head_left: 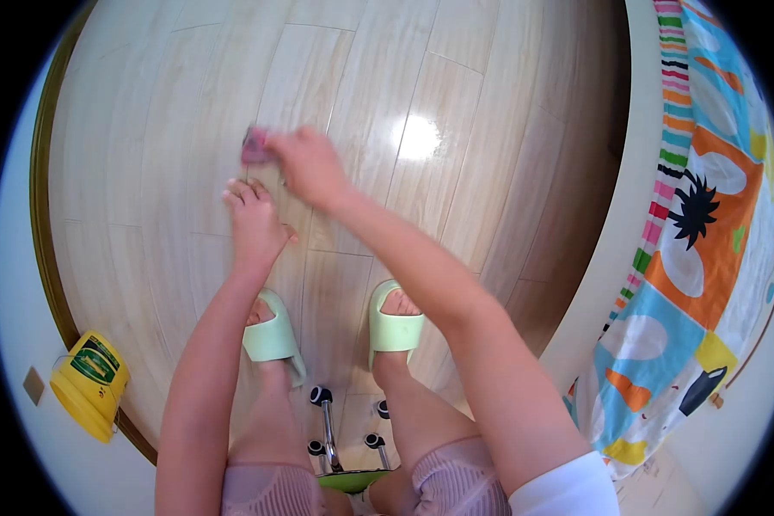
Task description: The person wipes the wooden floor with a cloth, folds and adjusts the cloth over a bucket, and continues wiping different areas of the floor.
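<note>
- Loosely, a small pink thing [255, 145] shows above the floor [456, 198], near the left hand and at the fingertips of the right; motion blur hides its exact shape and material, and whether it touches the boards cannot be told.
- The right hand [308, 165] is blurred too, its fingers drawn together in what looks like a pinch on the pink side of that thing.
- The left hand [256, 213] is partly open just beside it, with the fingers bent and the thumb pointing away to the right; whether the fingertips press on anything is unclear.
- Pale, wood-grained boards make up the floor, smooth enough to throw back a round white glare, with thin straight seams between them.
- Both feet wear mint green slippers [396, 333], chunky and rounded, with wide plain straps.
- Between the legs stands a chair base [328, 427] with shiny metal legs and dark, round wheels.
- The shorts [460, 482] are dusty pink and finely ribbed, and the sleeve [568, 492] on the right arm is white.
- A yellow bucket [82, 404], tapered and round, with a green label, sits tilted in view by the left wall.
- Patterned cloth [705, 232] hangs in soft folds at the right, striped along its edge, with orange and blue patches.
</note>
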